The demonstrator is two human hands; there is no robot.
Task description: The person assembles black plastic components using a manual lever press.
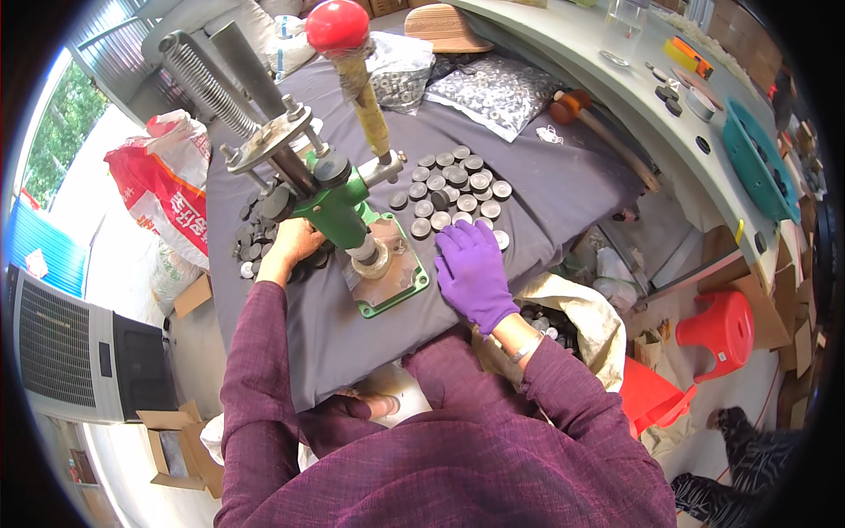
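A green hand press (339, 211) with a red-knobbed lever (338, 28) stands on the cloth-covered table in front of me. My left hand (295, 246) reaches in at the press's left side, by a pile of black round caps (255, 231); its fingertips are partly hidden, so I cannot tell whether they hold one. In a purple glove, my right hand (475, 275) lies palm down with fingers stretched out. Its fingertips touch the near edge of a spread of round caps with grey centres (458, 180), right of the press. The press's base plate (387, 273) carries a round metal seat (371, 262).
Clear bags of small metal parts (497, 92) and a hammer (572, 110) lie farther back. An open sack with caps (607, 330) sits by my right forearm. Beyond are a red stool (717, 334), a side bench with a teal basin (748, 167), and a red-white sack (167, 185) at left.
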